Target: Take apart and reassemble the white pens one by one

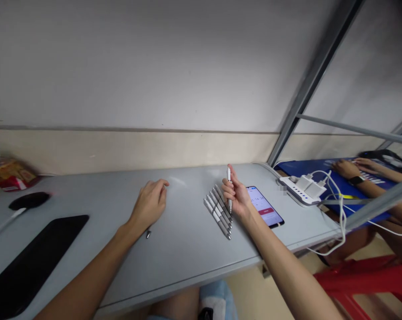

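My right hand [239, 195] is closed around a white pen [229, 178], held nearly upright above the table, its lower end showing below my fingers. Right beside it, several white-and-grey pens [217, 213] lie side by side in a slanted row, metal tips toward the table's front edge. To the left, my left hand [150, 200] rests on the tabletop with fingers loosely bent and the index finger reaching out to the right; I see nothing in it, though its palm side is hidden. A small metal piece [148, 234] lies near my left wrist.
A lit phone [264, 206] lies right of the pens, and a white power strip [299, 191] with chargers and cables beyond it. At left are a black pad [37, 262], a black disc [29, 201] and a jar [10, 173]. Another person's hands [349, 171] rest over a blue surface.
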Tool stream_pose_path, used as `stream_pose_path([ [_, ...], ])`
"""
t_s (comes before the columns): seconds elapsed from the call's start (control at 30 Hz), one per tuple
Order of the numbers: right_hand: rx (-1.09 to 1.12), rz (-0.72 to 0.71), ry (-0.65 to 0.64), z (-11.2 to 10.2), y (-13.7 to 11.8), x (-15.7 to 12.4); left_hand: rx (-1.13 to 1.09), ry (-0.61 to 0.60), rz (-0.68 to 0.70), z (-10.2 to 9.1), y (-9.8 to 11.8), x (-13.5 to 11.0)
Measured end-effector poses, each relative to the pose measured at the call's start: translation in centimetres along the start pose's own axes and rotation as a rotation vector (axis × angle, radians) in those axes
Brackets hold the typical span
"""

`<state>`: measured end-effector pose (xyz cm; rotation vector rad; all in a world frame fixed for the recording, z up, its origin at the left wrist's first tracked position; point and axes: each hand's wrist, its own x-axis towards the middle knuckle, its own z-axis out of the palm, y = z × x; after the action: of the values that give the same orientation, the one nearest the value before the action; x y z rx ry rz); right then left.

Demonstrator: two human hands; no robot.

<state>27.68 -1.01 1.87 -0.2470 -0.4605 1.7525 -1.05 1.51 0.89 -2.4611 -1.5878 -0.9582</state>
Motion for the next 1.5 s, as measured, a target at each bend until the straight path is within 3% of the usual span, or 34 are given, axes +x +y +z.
stream_pose_path([
  [0.23,-0.051,-0.012,-0.014,-0.1,0.0,0.1,-0.031,-0.018,-0.055,0.0,-1.0,0.1],
  [0.63,-0.113,0.001,-0.02,-0.4,0.1,0.1,0.011,-0.016,-0.011,0.1,-1.7,0.1],
  [1.2,-0.224,-0.065,-0.01,-0.5,0.3,0.3,0.065,-0.068,-0.069,-0.2,-1.8,0.2],
  [1.5,-0.267,-0.059,0.005,0.0,0.3,0.2,-0.08,-0.092,-0.139,-0.7,-0.9,0.5],
])
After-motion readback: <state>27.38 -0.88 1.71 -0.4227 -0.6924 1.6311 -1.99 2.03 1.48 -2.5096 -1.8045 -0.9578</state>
